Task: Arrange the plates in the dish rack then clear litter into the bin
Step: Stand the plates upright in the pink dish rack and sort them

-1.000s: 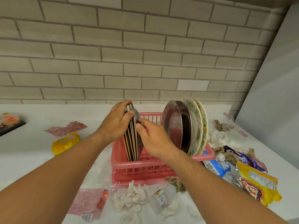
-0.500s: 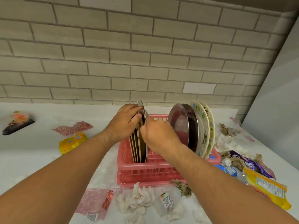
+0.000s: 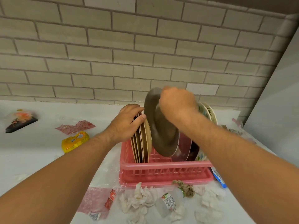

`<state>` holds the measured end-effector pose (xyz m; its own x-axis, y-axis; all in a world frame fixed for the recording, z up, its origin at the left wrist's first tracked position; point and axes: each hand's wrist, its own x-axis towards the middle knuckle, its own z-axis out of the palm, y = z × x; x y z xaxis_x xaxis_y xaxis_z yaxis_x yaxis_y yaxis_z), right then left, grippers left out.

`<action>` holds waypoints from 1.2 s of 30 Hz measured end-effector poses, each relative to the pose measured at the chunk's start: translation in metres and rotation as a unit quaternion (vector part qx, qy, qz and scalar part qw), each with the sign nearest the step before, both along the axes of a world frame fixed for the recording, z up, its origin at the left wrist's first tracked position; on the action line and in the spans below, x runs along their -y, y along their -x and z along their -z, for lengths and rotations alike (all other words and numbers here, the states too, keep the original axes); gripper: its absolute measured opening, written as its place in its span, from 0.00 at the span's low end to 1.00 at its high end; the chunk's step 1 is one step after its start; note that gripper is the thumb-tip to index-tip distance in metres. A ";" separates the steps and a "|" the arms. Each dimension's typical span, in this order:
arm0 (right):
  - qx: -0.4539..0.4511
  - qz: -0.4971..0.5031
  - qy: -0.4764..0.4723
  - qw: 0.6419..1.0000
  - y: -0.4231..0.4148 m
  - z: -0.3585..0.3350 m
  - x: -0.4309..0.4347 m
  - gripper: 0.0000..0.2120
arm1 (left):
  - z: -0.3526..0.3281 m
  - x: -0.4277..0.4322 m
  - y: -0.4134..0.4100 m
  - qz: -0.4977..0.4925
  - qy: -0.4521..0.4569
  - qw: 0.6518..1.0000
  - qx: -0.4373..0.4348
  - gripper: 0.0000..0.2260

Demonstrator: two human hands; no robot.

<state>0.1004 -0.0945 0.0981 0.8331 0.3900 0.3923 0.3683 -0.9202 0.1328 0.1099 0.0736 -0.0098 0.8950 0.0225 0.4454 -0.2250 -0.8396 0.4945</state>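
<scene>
Nearest, on the white counter (image 3: 40, 159): crumpled white tissues (image 3: 142, 199), a small plastic bottle (image 3: 168, 202) on its side, a wad of brown paper (image 3: 186, 188) & a red sachet (image 3: 110, 198) on clear pink film. Just behind sits the pink dish rack (image 3: 161, 172), w/ a blue packet (image 3: 219, 177) at its right corner. In the rack's left end, tan plates (image 3: 142, 139) stand on edge; the left hand (image 3: 127, 125) holds them, fingers curled over their top rims, thumb on the nearest plate. Mid-rack, the right hand (image 3: 176, 104) grips the top rim of a steel plate (image 3: 161, 130), tilted w/ its top leaning left. Patterned plates (image 3: 208, 112) stand at the right end. Farther left lie a yellow packet (image 3: 75, 141), pink wrapper (image 3: 75, 126) & dark packet (image 3: 21, 120). Brick wall (image 3: 113, 54) behind.
</scene>
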 end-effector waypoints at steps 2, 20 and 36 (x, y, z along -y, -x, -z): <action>0.029 0.019 -0.006 0.999 -0.009 -0.017 0.009 0.08 | 0.000 0.000 0.001 0.000 0.003 1.000 0.003 0.20; 0.021 0.037 0.045 0.998 -0.029 0.022 0.026 0.10 | 0.001 0.000 0.000 0.001 0.008 1.000 0.012 0.19; -0.052 0.032 0.048 0.997 -0.041 0.047 0.029 0.16 | 0.000 0.004 0.000 -0.001 0.008 1.000 0.007 0.20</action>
